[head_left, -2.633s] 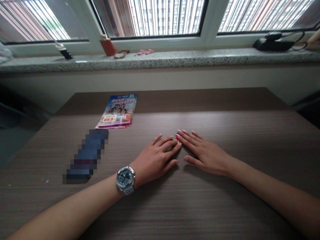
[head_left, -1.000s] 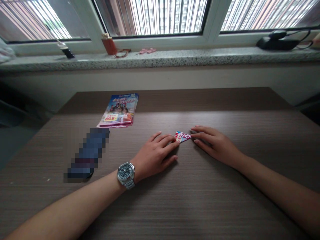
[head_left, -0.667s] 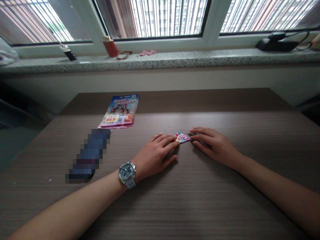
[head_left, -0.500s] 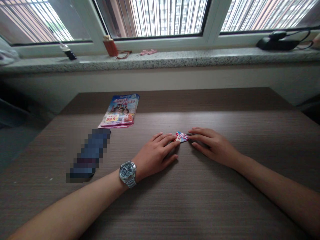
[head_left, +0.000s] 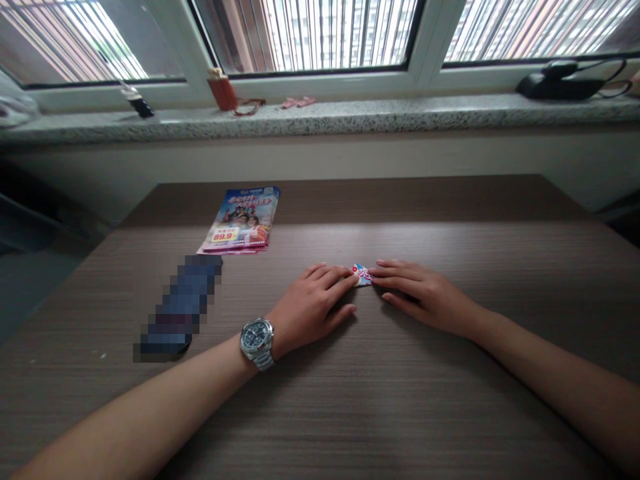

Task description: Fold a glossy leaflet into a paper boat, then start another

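A small piece of folded paper [head_left: 362, 275], printed in blue, white and red, lies on the table between my hands. My left hand [head_left: 313, 303], with a metal watch [head_left: 257, 335] on its wrist, rests palm down with fingers stretched out. Its fingertips press on the paper's left side and cover part of it. From the other side my right hand [head_left: 425, 293] lies low over the table, fingers extended and slightly apart. Its index and middle fingertips touch the paper's right edge. The parts of the paper under the fingers are hidden.
A stack of printed flyers [head_left: 243, 220] lies on the table [head_left: 320, 400] at the back left. Nearer is a blurred-out dark oblong object [head_left: 180, 307]. The stone windowsill [head_left: 380, 119] holds a reddish-brown case [head_left: 222, 91], pink items [head_left: 299, 103] and a black device with a cable [head_left: 560, 83].
My right hand has moved slightly left, and its fingertips now cover more of the paper's right side. My left hand stays almost in place.
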Demonstrator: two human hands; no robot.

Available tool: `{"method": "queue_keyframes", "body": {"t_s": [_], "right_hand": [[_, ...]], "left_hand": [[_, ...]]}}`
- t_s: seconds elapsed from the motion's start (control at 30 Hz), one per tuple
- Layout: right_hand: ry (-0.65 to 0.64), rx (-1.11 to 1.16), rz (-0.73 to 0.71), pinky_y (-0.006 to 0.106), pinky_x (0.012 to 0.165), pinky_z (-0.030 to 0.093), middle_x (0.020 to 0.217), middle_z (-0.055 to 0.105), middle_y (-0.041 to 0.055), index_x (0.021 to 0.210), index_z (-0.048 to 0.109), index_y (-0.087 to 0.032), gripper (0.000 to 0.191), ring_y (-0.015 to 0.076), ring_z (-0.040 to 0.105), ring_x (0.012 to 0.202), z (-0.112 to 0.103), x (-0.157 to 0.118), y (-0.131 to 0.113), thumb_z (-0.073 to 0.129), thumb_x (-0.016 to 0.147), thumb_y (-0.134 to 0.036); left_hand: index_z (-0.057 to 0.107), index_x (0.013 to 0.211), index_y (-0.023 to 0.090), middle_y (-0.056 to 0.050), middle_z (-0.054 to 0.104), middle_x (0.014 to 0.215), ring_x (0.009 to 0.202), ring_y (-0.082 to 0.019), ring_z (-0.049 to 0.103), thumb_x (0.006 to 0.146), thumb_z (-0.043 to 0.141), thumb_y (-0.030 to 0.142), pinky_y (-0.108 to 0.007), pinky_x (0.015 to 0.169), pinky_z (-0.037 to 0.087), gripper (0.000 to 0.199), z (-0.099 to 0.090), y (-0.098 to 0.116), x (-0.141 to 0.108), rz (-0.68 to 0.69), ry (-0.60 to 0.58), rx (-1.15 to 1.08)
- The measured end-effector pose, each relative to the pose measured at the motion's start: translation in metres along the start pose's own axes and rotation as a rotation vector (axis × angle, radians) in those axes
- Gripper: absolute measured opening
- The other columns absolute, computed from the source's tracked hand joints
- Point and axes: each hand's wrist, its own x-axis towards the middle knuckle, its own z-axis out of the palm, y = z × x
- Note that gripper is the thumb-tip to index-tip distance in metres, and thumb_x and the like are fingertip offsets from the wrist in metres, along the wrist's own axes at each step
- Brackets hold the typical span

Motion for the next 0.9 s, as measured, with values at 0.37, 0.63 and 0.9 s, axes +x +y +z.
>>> {"method": "queue_keyframes", "body": {"t_s": [0.37, 0.63, 0.9], "right_hand": [[-0.030, 0.025, -0.058, 0.048, 0.113, 0.050, 0.140, 0.067, 0.0059, 0.139, 0.062, -0.030, 0.039, 0.0255, 0.059, 0.134, 0.0022, 0.0017, -0.0074, 0.057, 0.101, -0.025], [-0.064, 0.037, -0.075, 0.047, 0.113, 0.050, 0.144, 0.064, 0.0050, 0.145, 0.057, -0.032, 0.044, 0.0254, 0.057, 0.136, 0.0035, 0.0026, -0.0098, 0.057, 0.101, -0.027], [-0.107, 0.005, -0.093, 0.049, 0.114, 0.048, 0.149, 0.060, 0.0060, 0.145, 0.055, -0.029, 0.044, 0.0259, 0.054, 0.138, 0.0025, 0.0022, -0.0093, 0.055, 0.102, -0.027]], "left_hand": [[0.059, 0.135, 0.018, -0.009, 0.061, 0.141, 0.127, -0.025, 0.057, 0.102, 0.055, 0.035, -0.044, 0.114, 0.043, 0.037, 0.0040, -0.0040, -0.0006, 0.015, 0.051, -0.014], [0.065, 0.128, 0.019, -0.010, 0.068, 0.128, 0.115, -0.024, 0.063, 0.104, 0.052, 0.029, -0.043, 0.104, 0.050, 0.030, 0.0025, -0.0071, 0.0021, 0.023, 0.078, 0.024], [0.067, 0.124, 0.019, -0.009, 0.069, 0.125, 0.113, -0.024, 0.065, 0.104, 0.053, 0.028, -0.042, 0.101, 0.051, 0.027, 0.0008, -0.0056, 0.0023, 0.015, 0.089, 0.042]]}}
